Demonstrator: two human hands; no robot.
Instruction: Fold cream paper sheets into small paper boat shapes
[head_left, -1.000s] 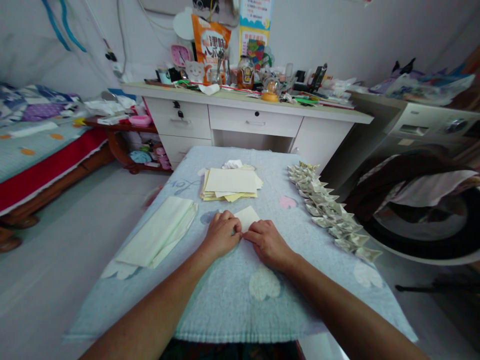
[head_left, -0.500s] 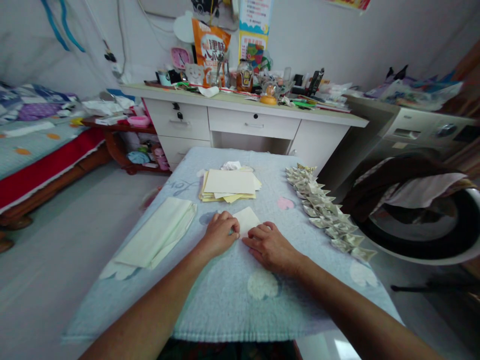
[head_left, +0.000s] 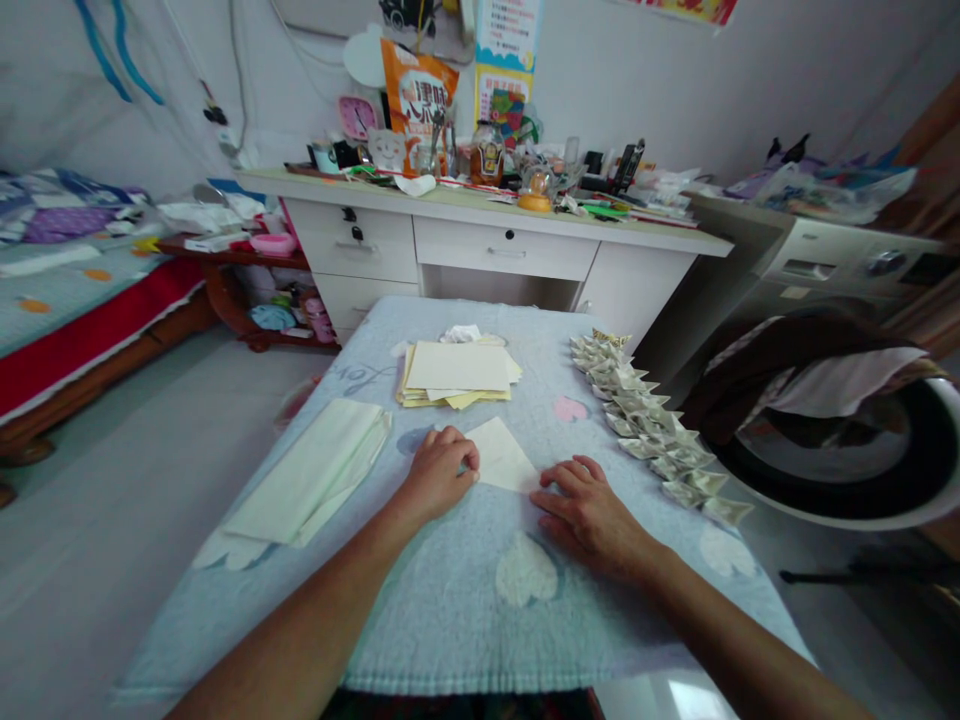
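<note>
A small folded piece of cream paper (head_left: 501,456) lies on the cloth-covered table, its pointed top facing away from me. My left hand (head_left: 444,470) is closed in a pinch at the paper's left corner. At the right corner, my right hand (head_left: 589,510) rests with its fingers slightly apart, the tips touching the paper's edge. Beyond the hands is a stack of cream and yellow paper sheets (head_left: 459,368). Folded pale cloth or paper (head_left: 311,475) lies left of my left hand. Several folded paper pieces with pointed ends (head_left: 637,405) form a long row on the right.
Light blue patterned cloth (head_left: 435,620) covers the table. A crumpled white tissue (head_left: 461,333) sits behind the paper stack. Farther back stands a white desk (head_left: 506,245) crowded with items. A washing machine (head_left: 817,260) with its door open is at the right, a bed (head_left: 90,300) at the left.
My right hand has slid to the right along the paper's lower edge, uncovering more of the paper. My left hand has stayed at the left corner.
</note>
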